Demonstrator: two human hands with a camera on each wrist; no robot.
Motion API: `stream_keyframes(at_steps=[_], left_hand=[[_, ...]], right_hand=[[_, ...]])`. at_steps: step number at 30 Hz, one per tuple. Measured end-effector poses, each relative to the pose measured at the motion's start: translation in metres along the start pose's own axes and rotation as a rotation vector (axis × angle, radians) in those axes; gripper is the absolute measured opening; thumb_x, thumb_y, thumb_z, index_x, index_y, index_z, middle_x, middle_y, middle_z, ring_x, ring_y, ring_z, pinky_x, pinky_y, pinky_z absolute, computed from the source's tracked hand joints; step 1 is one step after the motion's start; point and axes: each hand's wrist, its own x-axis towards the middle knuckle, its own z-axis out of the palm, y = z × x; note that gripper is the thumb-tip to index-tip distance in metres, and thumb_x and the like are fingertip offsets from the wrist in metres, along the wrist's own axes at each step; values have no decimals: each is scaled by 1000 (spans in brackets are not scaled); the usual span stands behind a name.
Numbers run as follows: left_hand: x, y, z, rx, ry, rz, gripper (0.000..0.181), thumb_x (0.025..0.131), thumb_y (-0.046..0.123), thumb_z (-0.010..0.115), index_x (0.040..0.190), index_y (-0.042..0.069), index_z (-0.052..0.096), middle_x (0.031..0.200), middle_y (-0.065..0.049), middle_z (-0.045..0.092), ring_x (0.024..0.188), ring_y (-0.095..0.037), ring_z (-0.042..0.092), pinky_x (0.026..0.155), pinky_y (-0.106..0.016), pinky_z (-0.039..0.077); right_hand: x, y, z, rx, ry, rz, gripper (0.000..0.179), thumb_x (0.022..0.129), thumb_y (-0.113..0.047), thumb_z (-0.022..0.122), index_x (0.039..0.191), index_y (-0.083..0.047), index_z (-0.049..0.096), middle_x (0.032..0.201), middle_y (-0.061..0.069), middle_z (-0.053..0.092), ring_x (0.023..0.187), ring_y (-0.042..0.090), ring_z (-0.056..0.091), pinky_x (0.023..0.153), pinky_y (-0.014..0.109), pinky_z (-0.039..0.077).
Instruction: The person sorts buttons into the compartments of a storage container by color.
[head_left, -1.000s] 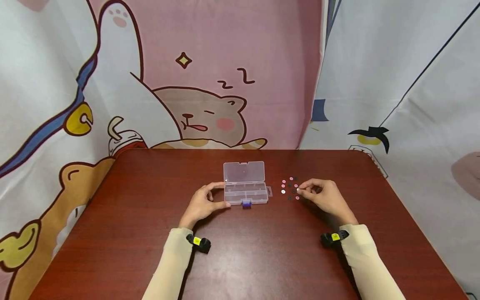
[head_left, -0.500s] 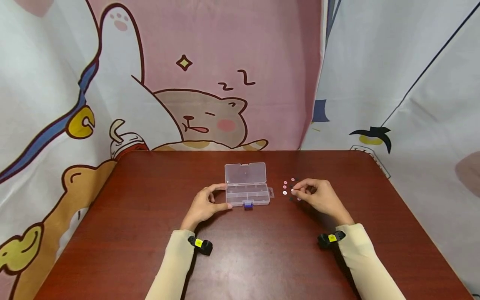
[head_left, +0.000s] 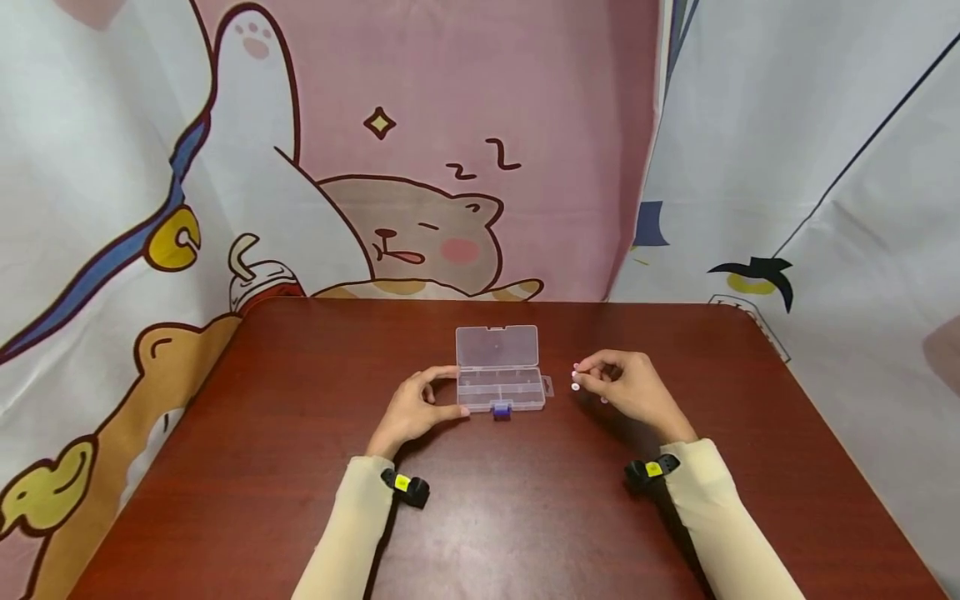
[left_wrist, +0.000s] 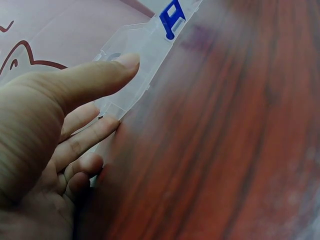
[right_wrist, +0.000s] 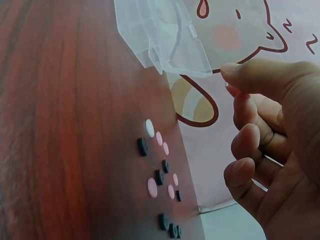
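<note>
A clear plastic compartment box with a blue latch lies on the table, its lid raised. My left hand holds the box's left end, thumb at the front edge and index finger toward the back corner. Right of the box, my right hand pinches a small, whitish button between thumb and index fingertip; only its edge shows. Below that hand in the right wrist view lie several loose buttons, among them a white button, pink buttons and black buttons.
The brown wooden table reaches back to a printed cartoon curtain. A camera is strapped to the left wrist and another camera to the right.
My right hand has moved left over the loose buttons toward the box, the pinched button with it. My left hand stays at the box's left end. The head view has shifted slightly.
</note>
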Motion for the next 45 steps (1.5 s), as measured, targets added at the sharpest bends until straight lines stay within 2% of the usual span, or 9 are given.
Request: stream_keyframes(at_steps=[7,13,21,31,38,45], left_hand=[[-1,3,-4,-11,2,-24,67,71,34,95,132,33,68,105,-4,64,79,-17,47,69,-30,40],[-1,4,-4,-9,0,-17,67,71,34,95,133,32,68,110,-4,66,80,-18,47,70,-31,40],[1,2,-1,-7,-9,-18,67,72,36,94,133,33,67,106,-5,64,81,-17,47,69,-31,39],[0,4,-1,-3,-10,-4,67,72,34,95,133,32,67,114,-1,67,80,-18,48,71,-30,41],[1,4,-1,-7,-17,-13,67,72,34,95,133,32,67,110,-4,65,80,-18,47,70,-31,41],[0,3,-2,-4,-11,-11,67,72,34,95,133,31,67,110,-3,66,80,-19,47,70,-31,41]], right_hand=[[11,-10,7,36,-14,-14,9,87,-27,83,91,-21,77,70,1,61,53,13,53,44,26,47],[18,-15,12,-7,-7,-46,7,87,-21,84,88,-20,77,69,-1,61,58,12,53,50,22,44],[23,-17,20,-14,-5,-70,6,86,-19,84,88,-19,78,68,-3,62,59,11,53,51,22,43],[27,-27,32,-22,-58,-66,5,87,-18,83,87,-19,78,71,-2,62,60,13,52,51,21,40],[31,-38,40,-6,-102,-90,5,88,-18,82,89,-18,77,73,-2,61,62,13,52,52,21,41],[34,-46,55,27,-154,-111,5,89,-18,81,88,-20,76,73,-4,61,63,12,52,52,20,41]])
